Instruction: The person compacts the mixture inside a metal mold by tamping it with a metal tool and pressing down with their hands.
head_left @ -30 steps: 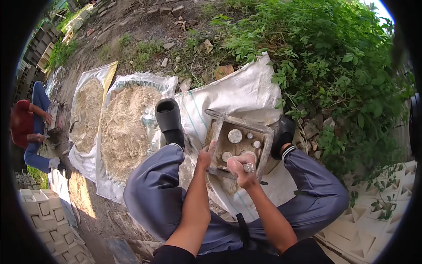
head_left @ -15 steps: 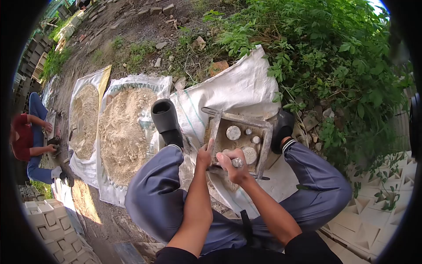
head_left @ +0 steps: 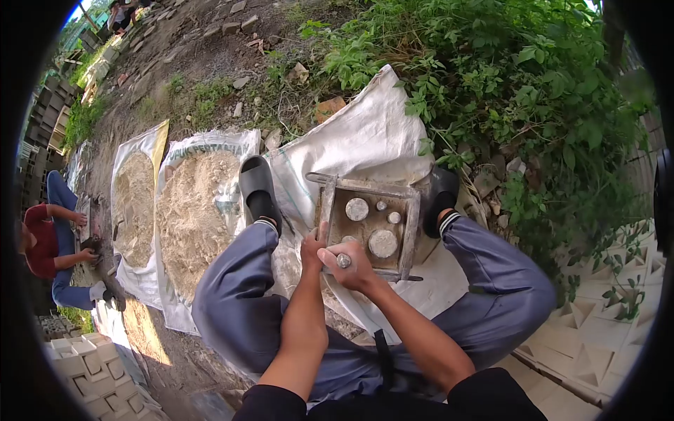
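Note:
A square frame mould (head_left: 409, 238) with several round pale discs, among them a large one (head_left: 382, 243), lies on a white sack between my feet. My left hand (head_left: 313, 251) is closed on the near left side bar of the mould. Beside it, my right hand (head_left: 349, 263) is wrapped round a short grey rod-like tool (head_left: 343, 260), whose round end points up at me. The tool's lower part is hidden under the hand, over the mould's near left corner.
Two sacks of sandy powder (head_left: 196, 203) (head_left: 135, 203) lie to the left. Beyond them a person in a red shirt (head_left: 43, 242) sits working. Patterned pale blocks (head_left: 597, 309) are stacked at the right, more (head_left: 95, 372) at lower left. Green plants (head_left: 519, 91) grow at upper right.
My right hand has moved left with the tool, from above the discs to beside my left hand, uncovering the large disc. The view has shifted slightly. The person at left has moved their hands.

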A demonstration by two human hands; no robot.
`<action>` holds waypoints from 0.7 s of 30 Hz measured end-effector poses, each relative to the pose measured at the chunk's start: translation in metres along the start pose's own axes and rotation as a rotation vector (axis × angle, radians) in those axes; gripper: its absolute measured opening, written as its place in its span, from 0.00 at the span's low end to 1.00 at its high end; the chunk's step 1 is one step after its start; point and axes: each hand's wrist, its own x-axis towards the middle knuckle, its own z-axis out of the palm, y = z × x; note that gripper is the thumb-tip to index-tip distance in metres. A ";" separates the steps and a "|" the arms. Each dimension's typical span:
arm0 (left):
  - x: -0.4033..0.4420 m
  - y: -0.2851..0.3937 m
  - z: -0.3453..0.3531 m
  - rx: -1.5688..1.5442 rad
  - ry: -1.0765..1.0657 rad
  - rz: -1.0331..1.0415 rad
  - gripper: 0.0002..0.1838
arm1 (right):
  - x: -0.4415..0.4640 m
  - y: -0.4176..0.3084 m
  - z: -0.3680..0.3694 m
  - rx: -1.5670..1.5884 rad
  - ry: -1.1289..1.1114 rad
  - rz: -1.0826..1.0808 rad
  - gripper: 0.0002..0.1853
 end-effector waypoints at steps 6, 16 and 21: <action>-0.005 0.002 0.003 -0.006 0.085 0.023 0.35 | -0.024 -0.009 -0.016 0.049 -0.059 0.026 0.18; -0.012 0.007 -0.002 -0.081 0.060 0.043 0.34 | -0.012 0.003 -0.033 0.134 0.103 0.246 0.21; -0.006 0.002 0.002 -0.018 0.082 0.077 0.33 | -0.007 0.007 -0.029 0.075 0.078 0.147 0.22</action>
